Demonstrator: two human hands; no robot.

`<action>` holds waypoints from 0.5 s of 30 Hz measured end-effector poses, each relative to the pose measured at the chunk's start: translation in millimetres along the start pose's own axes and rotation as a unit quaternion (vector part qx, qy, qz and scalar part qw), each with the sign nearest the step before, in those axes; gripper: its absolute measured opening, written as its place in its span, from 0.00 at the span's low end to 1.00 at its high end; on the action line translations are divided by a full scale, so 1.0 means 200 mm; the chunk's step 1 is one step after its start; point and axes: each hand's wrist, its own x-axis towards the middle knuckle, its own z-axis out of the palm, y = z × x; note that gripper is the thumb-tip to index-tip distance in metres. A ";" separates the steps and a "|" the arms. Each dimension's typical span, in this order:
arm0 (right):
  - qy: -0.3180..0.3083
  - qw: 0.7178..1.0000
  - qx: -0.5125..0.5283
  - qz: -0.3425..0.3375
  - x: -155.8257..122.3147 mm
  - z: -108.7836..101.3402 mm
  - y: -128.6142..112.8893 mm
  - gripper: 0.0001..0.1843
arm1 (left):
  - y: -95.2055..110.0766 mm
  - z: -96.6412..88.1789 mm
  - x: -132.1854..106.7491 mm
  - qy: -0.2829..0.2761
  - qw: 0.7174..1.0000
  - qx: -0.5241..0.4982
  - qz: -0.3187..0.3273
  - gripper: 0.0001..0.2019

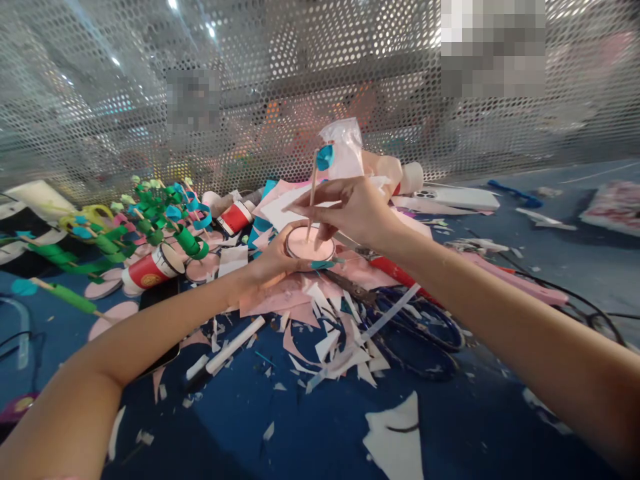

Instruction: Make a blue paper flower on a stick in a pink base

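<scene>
The left hand [274, 265] clasps 1 pink disc [298, 248] by its edge. The right hand [355, 210] pinches 1 near-upright stick [313, 185].

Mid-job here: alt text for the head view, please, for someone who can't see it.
The right hand holds a thin stick, topped with teal paper, nearly upright at a round pink disc held by the left hand. Around them lie paper scraps and blue-handled scissors; further left are green-wrapped sticks.
</scene>
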 end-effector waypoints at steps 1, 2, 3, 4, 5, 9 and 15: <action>-0.008 1.000 -0.001 0.002 0.00 0.00 0.00 0.20 | 0.00 0.00 0.00 0.002 1.000 0.002 0.000 0.40; -0.010 1.000 -0.005 0.003 0.00 0.00 0.00 0.21 | 0.00 0.00 0.00 0.003 1.000 0.003 0.001 0.40; -0.005 1.000 -0.013 0.003 0.00 0.00 0.00 0.22 | 0.00 0.00 0.00 0.003 1.000 0.005 0.002 0.39; 0.007 1.000 -0.022 0.000 0.00 0.00 0.00 0.22 | 0.00 0.00 0.00 0.001 1.000 0.007 0.002 0.39; 0.024 0.999 -0.032 -0.007 0.00 0.00 0.01 0.22 | 0.00 0.00 0.00 -0.001 1.000 0.010 0.002 0.39; 0.069 0.995 -0.043 -0.058 0.01 0.01 0.05 0.23 | 0.00 0.00 -0.01 -0.006 1.000 0.020 -0.005 0.40; 0.014 0.999 -0.031 -0.021 0.01 -0.02 0.01 0.19 | -0.01 0.00 0.00 -0.014 1.000 0.006 0.003 0.40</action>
